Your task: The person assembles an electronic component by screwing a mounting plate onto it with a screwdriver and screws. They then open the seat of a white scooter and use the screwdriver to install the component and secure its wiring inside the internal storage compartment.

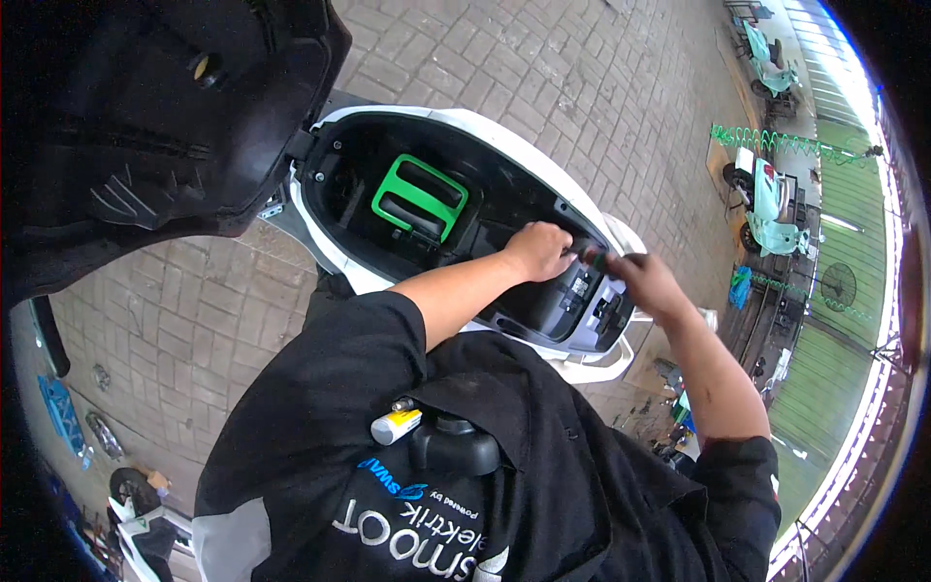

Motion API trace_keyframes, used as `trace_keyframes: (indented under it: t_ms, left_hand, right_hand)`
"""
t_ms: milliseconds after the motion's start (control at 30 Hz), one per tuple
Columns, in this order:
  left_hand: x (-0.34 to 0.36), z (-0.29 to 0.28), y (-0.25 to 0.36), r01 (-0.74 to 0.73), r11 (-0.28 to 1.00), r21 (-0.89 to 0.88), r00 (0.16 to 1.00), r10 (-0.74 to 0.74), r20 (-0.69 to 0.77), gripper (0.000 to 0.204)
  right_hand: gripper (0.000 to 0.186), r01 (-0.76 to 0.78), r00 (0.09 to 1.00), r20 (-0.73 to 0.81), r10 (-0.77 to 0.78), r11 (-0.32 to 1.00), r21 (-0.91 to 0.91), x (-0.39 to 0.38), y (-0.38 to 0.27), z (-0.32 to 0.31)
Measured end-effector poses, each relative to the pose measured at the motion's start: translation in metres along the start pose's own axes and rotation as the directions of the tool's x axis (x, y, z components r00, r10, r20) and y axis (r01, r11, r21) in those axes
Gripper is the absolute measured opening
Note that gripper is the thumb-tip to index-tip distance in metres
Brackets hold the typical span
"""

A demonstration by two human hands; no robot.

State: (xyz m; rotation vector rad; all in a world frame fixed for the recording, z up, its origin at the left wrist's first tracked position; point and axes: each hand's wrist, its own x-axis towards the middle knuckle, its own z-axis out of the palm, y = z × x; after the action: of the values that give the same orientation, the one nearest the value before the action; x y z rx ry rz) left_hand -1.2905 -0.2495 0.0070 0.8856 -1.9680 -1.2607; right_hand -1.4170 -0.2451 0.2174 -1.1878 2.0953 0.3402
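Observation:
A scooter's black under-seat compartment (pixel 485 209), rimmed by white body panels (pixel 504 145), lies open in front of me. My left hand (pixel 540 250) is over its right part, fingers bent and pressed together; what they pinch is hidden. Just to its right, my right hand (pixel 652 283) is closed round a slim, dark tool with red and green on it (pixel 593 258), whose exact kind I cannot make out. The tool's left end comes close to my left fingertips. Below both hands is a grey and black panel (pixel 587 306). A green frame with two black handles (pixel 422 197) sits at the compartment's left.
The raised black seat (pixel 184 126) fills the upper left. Grey paving bricks (pixel 543 58) surround the scooter. At the far right stand mint-green scooters (pixel 776 209), a green coiled hose (pixel 776 139) and a fan (pixel 839 288). Blue parts (pixel 63 417) lie at the left.

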Motion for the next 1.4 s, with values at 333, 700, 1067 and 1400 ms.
trace_keyframes:
  t_ms: [333,700,1067,1400]
  left_hand:
    - [-0.004,-0.002,0.000,-0.033,0.999,0.006,0.996,0.033,0.078,0.027]
    - [0.003,0.002,-0.005,0.021,0.997,0.077,0.991,-0.031,0.131,0.022]
    - [0.001,0.008,-0.008,-0.028,0.999,0.032,0.994,0.025,0.102,0.023]
    - [0.004,-0.001,-0.009,0.013,0.999,0.049,0.972,-0.024,0.233,0.020]
  right_hand:
    - [0.043,0.540,0.762,0.279,-0.585,0.335,-0.772,-0.016,-0.021,-0.018]
    - [0.045,0.361,0.921,0.059,-0.386,0.783,-0.507,-0.017,-0.019,-0.019]
    - [0.039,0.277,0.957,0.023,-0.288,0.892,-0.357,0.001,0.013,-0.004]
    - [0.042,0.502,0.842,0.264,-0.471,0.503,-0.703,-0.022,-0.019,-0.022]
